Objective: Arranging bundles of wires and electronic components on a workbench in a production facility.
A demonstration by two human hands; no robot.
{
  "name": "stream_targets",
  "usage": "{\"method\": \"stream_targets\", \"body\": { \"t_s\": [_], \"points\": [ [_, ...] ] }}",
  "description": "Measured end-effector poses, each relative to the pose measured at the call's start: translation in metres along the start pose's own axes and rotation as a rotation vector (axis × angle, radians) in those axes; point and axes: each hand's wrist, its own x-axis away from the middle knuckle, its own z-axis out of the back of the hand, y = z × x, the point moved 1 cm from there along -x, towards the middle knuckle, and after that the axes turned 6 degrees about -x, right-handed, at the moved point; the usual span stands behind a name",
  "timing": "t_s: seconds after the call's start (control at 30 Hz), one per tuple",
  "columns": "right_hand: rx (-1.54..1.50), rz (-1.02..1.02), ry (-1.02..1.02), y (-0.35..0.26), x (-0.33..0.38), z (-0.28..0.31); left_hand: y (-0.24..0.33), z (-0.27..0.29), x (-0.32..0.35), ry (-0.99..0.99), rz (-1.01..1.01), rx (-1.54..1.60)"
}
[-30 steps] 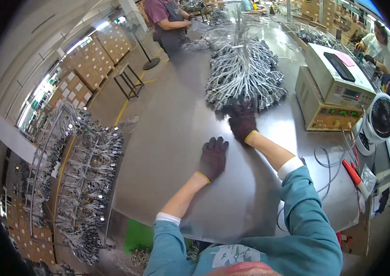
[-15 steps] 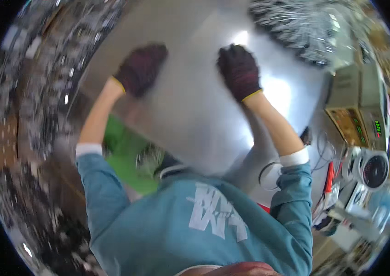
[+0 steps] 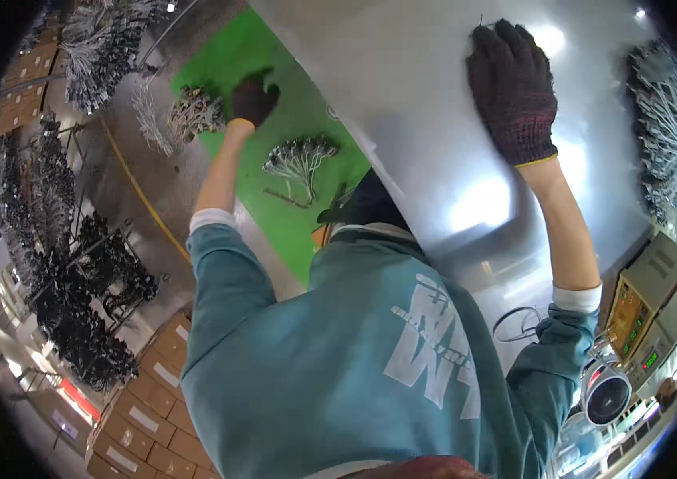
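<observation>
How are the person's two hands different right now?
The right hand lies flat, fingers spread, on the shiny metal table; the left hand reaches down beside the table toward a wire bundle on the green floor mat. The right hand looks big and near; the left hand looks small and far off. Both wear dark knit gloves with yellow cuffs.

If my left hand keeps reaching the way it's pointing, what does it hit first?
Probably the wire bundle on the green floor mat; the left hand already looks at or touching it, though depth is unclear.
</observation>
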Motion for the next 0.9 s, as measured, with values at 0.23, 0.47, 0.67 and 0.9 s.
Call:
{"method": "stream_targets", "body": {
  "t_s": [0.23, 0.47, 0.67, 0.9],
  "points": [
    [-0.214, 0.019, 0.054, -0.045, -0.058, 0.009, -0.064, -0.211, 0.247, -0.939, 0.28, 0.579],
    [-0.184, 0.031, -0.036, -0.056, -0.085, -0.013, -0.02, -0.221, 0.36, -0.837, 0.428, 0.889],
    [-0.095, 0.118, -0.071, -0.06, -0.093, -0.021, 0.014, -0.185, 0.316, -0.83, 1.878, 0.961],
    [-0.163, 0.201, -0.022, -0.086, -0.123, -0.06, -0.063, -0.199, 0.385, -0.623, 1.753, 1.331]
  ]
}}
